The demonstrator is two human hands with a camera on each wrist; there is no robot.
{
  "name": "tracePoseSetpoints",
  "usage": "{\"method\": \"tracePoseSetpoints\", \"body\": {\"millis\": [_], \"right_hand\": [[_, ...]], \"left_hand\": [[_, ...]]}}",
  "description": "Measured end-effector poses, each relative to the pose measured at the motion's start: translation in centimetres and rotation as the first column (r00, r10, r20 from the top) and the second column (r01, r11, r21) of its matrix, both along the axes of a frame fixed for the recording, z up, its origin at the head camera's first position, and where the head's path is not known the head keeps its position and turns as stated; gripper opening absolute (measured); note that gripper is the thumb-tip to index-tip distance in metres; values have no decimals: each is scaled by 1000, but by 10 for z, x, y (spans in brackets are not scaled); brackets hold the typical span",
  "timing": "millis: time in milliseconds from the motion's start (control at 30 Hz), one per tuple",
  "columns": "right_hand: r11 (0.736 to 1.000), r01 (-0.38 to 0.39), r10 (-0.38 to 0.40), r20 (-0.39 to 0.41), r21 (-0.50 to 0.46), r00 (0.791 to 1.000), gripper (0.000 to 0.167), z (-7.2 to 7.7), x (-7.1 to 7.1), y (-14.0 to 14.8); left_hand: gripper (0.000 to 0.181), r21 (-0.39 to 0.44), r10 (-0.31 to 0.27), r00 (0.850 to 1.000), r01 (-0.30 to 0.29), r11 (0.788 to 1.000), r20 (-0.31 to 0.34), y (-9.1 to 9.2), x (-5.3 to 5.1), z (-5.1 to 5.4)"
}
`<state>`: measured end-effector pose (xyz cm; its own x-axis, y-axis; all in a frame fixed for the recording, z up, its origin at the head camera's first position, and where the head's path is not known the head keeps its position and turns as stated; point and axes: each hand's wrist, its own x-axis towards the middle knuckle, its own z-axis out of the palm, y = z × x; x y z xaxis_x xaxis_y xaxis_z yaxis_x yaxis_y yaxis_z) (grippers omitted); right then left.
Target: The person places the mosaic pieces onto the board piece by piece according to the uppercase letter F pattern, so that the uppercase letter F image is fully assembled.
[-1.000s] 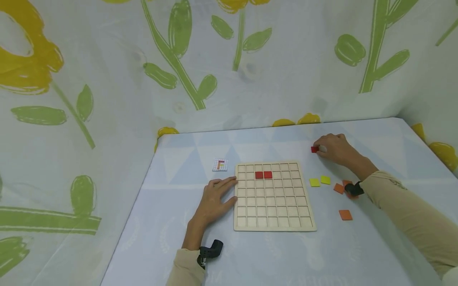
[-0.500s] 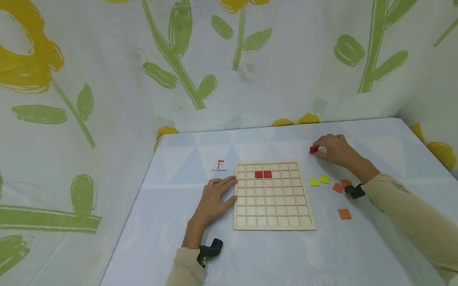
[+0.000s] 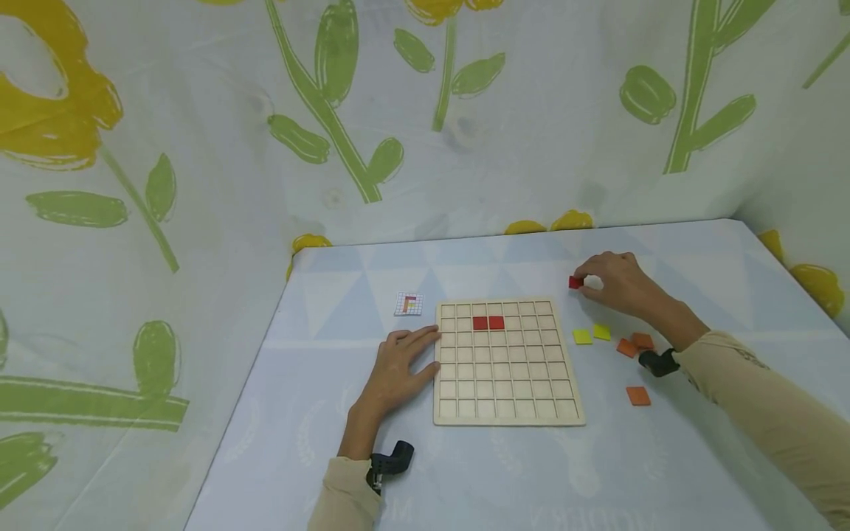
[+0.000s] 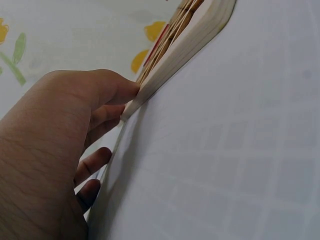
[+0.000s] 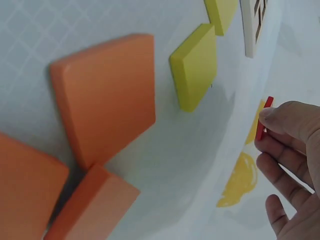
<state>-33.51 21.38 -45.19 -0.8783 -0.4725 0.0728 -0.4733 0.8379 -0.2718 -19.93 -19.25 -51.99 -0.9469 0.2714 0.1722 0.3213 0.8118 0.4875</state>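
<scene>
Thumb and fingers of my right hand (image 3: 620, 284) pinch a red square tile (image 3: 575, 282) by its edge, beyond the far right corner of the board. In the right wrist view the red tile (image 5: 265, 118) appears edge-on between thumb and index finger. My left hand (image 3: 396, 372) lies beside the wooden grid board (image 3: 508, 372), its extended fingertips and thumb touching the left rim. From the left wrist, the thumb meets the side of the board (image 4: 175, 57). Two red tiles (image 3: 488, 323) sit side by side in an upper row of the grid.
Two yellow tiles (image 3: 582, 337) lie right of the board. Several orange tiles (image 3: 639, 396) are further right, some below the right wrist. A small card with a coloured grid pattern (image 3: 409, 304) lies near the board's far left corner. A flowered cloth (image 3: 465, 169) hangs behind the table.
My right hand has moved slightly left and toward the board, carrying the red tile. The left hand stays at the board's rim.
</scene>
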Motion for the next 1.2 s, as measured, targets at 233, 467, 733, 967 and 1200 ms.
{"method": "tracePoseSetpoints", "body": {"millis": [233,467,733,967,1200], "right_hand": [[1000,-4,4,-17,-2,1000,26,2,5,-6],[1000,-26,26,-21,-10,999,24,4,10,-8],[997,-62,62,-14,-43,998,25,6,16,-12],[996,-73,72,-18,-60,997,26,3,21,-17],[992,-112,109,-55,-65,993,23,0,27,-20]], "left_hand": [[53,-11,-1,1000,1,1000,-4,-1,-1,-1],[52,-11,-7,1000,6,1000,-15,-1,-1,-1],[52,-4,-10,1000,9,1000,-13,-1,-2,-1],[52,3,-16,999,16,1000,-29,-1,-2,-1],[52,-4,-15,999,15,1000,-34,-1,-2,-3]]}}
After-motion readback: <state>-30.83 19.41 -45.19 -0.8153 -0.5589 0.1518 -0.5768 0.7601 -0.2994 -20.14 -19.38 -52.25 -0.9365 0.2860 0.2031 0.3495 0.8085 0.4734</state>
